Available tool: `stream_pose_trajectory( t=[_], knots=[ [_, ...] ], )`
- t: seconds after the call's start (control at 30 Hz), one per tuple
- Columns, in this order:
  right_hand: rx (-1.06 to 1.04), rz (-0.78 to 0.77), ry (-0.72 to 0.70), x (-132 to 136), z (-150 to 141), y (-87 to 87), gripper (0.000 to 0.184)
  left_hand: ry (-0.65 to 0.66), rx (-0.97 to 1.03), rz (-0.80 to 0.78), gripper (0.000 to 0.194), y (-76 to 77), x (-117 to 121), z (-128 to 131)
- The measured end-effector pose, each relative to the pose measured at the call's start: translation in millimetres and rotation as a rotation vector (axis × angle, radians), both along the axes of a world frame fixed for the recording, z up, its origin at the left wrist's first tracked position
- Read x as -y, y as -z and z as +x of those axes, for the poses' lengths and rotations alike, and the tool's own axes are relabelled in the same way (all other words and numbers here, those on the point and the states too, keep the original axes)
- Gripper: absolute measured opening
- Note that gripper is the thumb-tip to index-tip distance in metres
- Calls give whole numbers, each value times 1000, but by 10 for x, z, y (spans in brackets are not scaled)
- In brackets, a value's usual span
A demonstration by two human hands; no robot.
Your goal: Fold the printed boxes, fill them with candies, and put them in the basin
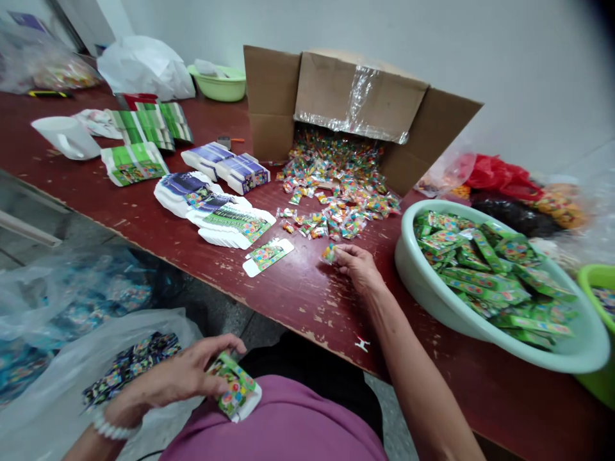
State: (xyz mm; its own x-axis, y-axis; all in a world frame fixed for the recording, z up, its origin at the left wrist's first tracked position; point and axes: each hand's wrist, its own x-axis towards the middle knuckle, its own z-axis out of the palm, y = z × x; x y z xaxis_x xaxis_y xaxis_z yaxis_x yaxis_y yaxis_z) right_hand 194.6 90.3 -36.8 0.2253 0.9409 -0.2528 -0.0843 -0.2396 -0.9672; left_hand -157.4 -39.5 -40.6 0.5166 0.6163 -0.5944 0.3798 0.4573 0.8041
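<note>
Close to my lap, my left hand (pixel 199 368) grips a small green printed candy box (pixel 235 387) between thumb and fingers, with a white flap standing out at its lower end. Over the table, my right hand (pixel 356 264) pinches a small clear packet of colourful candy (pixel 329 253). Just beyond it spreads a heap of similar candy packets (pixel 336 208), spilling from a tipped cardboard box (pixel 358 93). A flat green carton (pixel 269 256) lies left of my right hand. Behind that, a fanned stack of flat cartons (pixel 235 224) rests on the red table (pixel 307 301).
At the right stands a pale green basin (pixel 408 256) full of green boxes. Purple carton bundles (pixel 243 171), green carton bundles (pixel 134 163) and a white mug (pixel 67 137) sit at the left. Plastic bags of packets (pixel 139 358) lie below the table's front edge.
</note>
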Motion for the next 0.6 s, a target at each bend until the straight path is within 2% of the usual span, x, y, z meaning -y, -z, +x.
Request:
stream_pose_trajectory(
  t=[0.07, 0.13, 0.2, 0.3, 0.37, 0.5, 0.6],
  knots=[
    [-97, 2, -14, 142, -44, -51, 43, 157, -145, 51, 34, -81, -94, -86],
    [-177, 3, -26, 281, -105, -104, 45, 221, -139, 33, 27, -164, -166, -87],
    [-235, 2, -36, 424, -186, -159, 44, 158, -2, -41, 27, -236, -212, -8],
    [-303, 11, -64, 646, -346, -233, 39, -53, 179, -118, 34, -297, -235, 220],
    [-343, 15, -92, 785, -462, -266, 35, -147, 259, -130, 39, -302, -227, 403],
    [-303, 58, -119, 998, -638, -275, 30, -210, 424, -88, 53, -301, -194, 714],
    [-189, 147, -96, 1091, -695, -256, 24, -213, 416, -22, 49, -352, -170, 849]
  ],
)
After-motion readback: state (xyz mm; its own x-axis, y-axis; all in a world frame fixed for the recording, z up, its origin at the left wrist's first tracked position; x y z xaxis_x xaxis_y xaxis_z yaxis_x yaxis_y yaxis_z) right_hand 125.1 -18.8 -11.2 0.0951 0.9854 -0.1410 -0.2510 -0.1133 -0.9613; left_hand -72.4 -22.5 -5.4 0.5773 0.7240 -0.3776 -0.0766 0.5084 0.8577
